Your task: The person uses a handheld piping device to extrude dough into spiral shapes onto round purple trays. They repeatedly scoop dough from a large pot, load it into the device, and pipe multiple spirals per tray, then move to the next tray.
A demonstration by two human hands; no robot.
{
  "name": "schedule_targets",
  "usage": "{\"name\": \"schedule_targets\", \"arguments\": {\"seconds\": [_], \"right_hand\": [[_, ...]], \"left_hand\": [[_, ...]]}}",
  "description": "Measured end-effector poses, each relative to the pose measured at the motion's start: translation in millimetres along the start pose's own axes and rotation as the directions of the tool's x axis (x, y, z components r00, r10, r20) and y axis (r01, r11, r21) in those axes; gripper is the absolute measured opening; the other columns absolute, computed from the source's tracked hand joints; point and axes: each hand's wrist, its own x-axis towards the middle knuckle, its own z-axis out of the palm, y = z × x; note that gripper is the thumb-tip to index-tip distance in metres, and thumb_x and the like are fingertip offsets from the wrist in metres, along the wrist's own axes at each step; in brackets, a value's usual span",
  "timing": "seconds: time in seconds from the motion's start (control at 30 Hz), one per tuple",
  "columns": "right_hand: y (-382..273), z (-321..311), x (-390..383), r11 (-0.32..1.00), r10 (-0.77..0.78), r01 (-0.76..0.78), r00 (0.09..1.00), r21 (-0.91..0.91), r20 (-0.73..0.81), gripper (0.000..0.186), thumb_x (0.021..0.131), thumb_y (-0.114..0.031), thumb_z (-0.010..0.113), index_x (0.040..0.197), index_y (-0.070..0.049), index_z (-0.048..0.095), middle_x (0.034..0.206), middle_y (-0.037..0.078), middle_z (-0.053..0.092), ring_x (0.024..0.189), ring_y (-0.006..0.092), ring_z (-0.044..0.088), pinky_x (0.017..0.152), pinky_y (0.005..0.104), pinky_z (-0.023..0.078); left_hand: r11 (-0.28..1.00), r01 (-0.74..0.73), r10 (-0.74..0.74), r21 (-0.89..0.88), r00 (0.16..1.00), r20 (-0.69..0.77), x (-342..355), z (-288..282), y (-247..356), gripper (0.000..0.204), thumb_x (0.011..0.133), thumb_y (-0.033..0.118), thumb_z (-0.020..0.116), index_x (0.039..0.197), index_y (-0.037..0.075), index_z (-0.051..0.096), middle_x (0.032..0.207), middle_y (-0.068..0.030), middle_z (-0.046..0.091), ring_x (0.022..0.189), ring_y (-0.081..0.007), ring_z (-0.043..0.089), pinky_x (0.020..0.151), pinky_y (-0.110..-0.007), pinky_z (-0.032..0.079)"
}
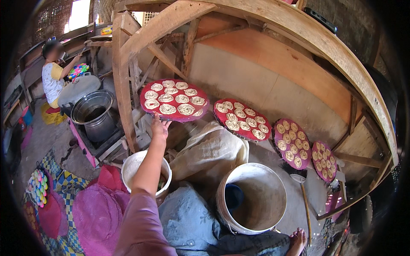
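Note:
A round red tray (202, 93) carries several pale coiled dough rosettes (185, 109). My left hand (160, 126) grips its near edge, thumb at the rim and the other fingers underneath. The tray is held up beside a wooden post, tilted a little toward me. To its right, a second red tray (222, 117) of rosettes leans at a slant. Farther right stand two smaller-looking trays, one reddish purple (304, 161) and one pinkish red (318, 171), also covered with coils. My right hand is out of view.
Near my knees stand a large pale bucket (265, 200) with a dark blue vessel inside and a smaller white bucket (127, 173). A wooden post (121, 77) and curved beam frame the trays. At left, a metal pot (99, 128) sits on a stove; a person (53, 77) sits beyond.

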Motion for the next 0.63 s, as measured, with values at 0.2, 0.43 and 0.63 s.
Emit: {"name": "schedule_targets", "arguments": {"seconds": [0.2,0.43,0.63], "right_hand": [[1,-3,-1,0.999,0.04,-0.04,0.998,0.012,-0.049,0.03,0.095,-0.018,0.056,0.117,0.001,0.059,0.102,0.009,0.062,0.091,0.0175,0.058,0.08,0.0307,0.048],[-2,-12,-8,0.992,-0.001,-0.001,1.0,-0.123,-0.013,0.035,0.094,-0.022,0.061,0.118,0.001,0.054,0.107,0.01,0.06,0.095,0.0193,0.057,0.083,0.0323,0.047],[9,-36,-26,0.936,-0.216,0.226,0.974,-0.269,0.068,0.019,0.096,-0.019,0.059,0.1,0.0,0.06,0.094,0.004,0.064,0.076,0.0161,0.058,0.079,0.0295,0.049]], "left_hand": [[0.996,0.043,-0.046,-0.078,0.998,-0.036,53,0,-63,0.06,0.097,0.037,0.053,0.145,0.013,0.025,0.151,-0.0087,0.031,0.133,-0.0398,0.038,0.103,-0.06,0.04],[0.921,0.302,-0.28,0.247,0.952,-0.12,47,-3,-86,0.069,0.099,0.056,0.034,0.154,0.025,0.006,0.159,-0.0063,0.015,0.142,-0.0327,0.028,0.112,-0.053,0.026],[0.759,0.254,-0.4,0.599,0.909,0.12,-47,-46,-63,0.083,0.092,0.062,0.046,0.154,0.021,0.01,0.16,-0.0082,0.014,0.137,-0.0335,0.035,0.108,-0.053,0.03]]}}
